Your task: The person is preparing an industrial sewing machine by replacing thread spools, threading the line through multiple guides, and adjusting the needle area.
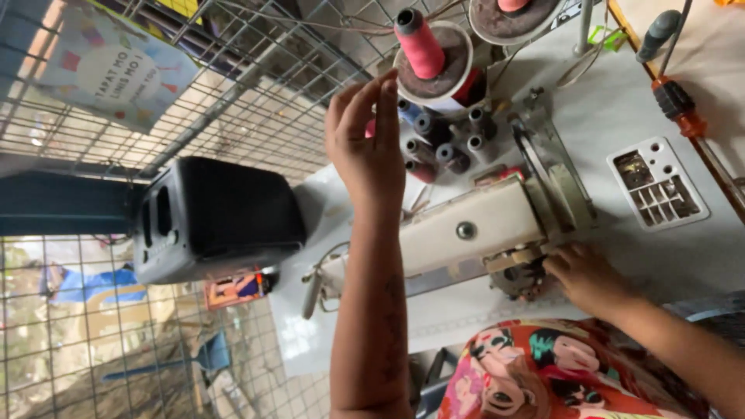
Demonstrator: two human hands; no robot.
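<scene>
Lying nearest, printed fabric (543, 372). Right hand (583, 273) resting fingers-down at sewing machine (466, 229) needle end on white table (652, 101); grip unclear. Left hand (371, 147) reaching open toward pink thread cone (419, 43). Beyond: two cones, wire mesh (233, 85).

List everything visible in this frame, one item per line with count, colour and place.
Sewing machine: one, cream, centre of the white table.
Thread cone: one, pink, on a stand above the machine; a second pink one is cut off by the top edge.
Small spools: several, grey and blue, clustered below the cone.
Black box: one, left of the machine.
Screwdriver: one, orange and black, upper right.
Vented plate: one, white, right of the machine.
Wire mesh: grey, left and top.
Printed fabric: red, patterned, bottom.
Left hand: raised beside the spools, fingers open.
Right hand: at the needle end of the machine.
</scene>
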